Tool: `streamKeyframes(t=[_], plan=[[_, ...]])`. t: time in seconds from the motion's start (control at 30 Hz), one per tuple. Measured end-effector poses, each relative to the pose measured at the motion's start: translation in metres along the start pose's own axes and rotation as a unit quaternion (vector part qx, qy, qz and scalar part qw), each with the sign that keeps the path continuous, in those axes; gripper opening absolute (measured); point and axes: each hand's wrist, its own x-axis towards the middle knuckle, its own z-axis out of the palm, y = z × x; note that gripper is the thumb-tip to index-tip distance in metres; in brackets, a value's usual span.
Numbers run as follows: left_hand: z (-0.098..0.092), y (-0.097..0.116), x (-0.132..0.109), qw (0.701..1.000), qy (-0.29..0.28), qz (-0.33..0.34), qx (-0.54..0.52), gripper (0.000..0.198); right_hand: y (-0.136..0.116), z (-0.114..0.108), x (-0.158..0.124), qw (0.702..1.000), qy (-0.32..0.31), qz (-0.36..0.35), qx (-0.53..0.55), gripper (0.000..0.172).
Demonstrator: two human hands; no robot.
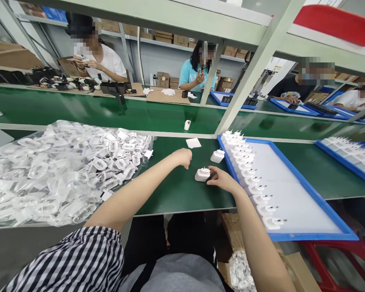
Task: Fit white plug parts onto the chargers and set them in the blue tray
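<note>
My right hand rests on the green table with its fingertips touching a white charger plug. My left hand hovers just left of it, fingers curled shut, and whether it holds anything is hidden. A second white plug lies a little farther back. To the right a blue-rimmed white tray carries a row of several white plugs along its left edge.
A heap of several bagged white plugs covers the table's left. A small white card and another plug lie farther back. A slanted metal post rises from the tray's corner. Other people work across the green conveyor.
</note>
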Motion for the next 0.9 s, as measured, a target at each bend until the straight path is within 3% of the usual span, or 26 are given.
streamKeyframes(t=[0.13, 0.23, 0.3, 0.47, 0.6, 0.73, 0.9], plan=[[-0.033, -0.027, 0.031, 0.992, 0.043, -0.116, -0.009, 0.035, -0.002, 0.009, -0.001, 0.992, 0.076, -0.034, 0.091, 0.048], [-0.046, -0.045, 0.066, 0.983, 0.099, -0.147, -0.037, 0.030, 0.000, 0.024, -0.003, 0.982, 0.126, -0.067, 0.125, 0.028], [-0.047, -0.050, 0.092, 0.975, 0.150, -0.149, -0.062, 0.033, 0.004, 0.035, -0.005, 0.976, 0.141, -0.083, 0.143, 0.023], [-0.036, -0.030, 0.162, 0.959, 0.247, -0.094, -0.107, 0.040, 0.023, 0.055, -0.008, 0.969, 0.168, -0.124, 0.129, 0.022], [-0.028, -0.012, 0.203, 0.955, 0.267, -0.038, -0.120, 0.033, 0.031, 0.057, -0.005, 0.970, 0.170, -0.131, 0.111, 0.027], [-0.027, -0.013, 0.212, 0.951, 0.283, -0.022, -0.124, 0.030, 0.027, 0.052, 0.001, 0.967, 0.178, -0.136, 0.121, 0.027], [-0.034, -0.024, 0.179, 0.948, 0.300, 0.003, -0.103, 0.038, 0.015, 0.053, -0.002, 0.955, 0.229, -0.155, 0.107, 0.024]])
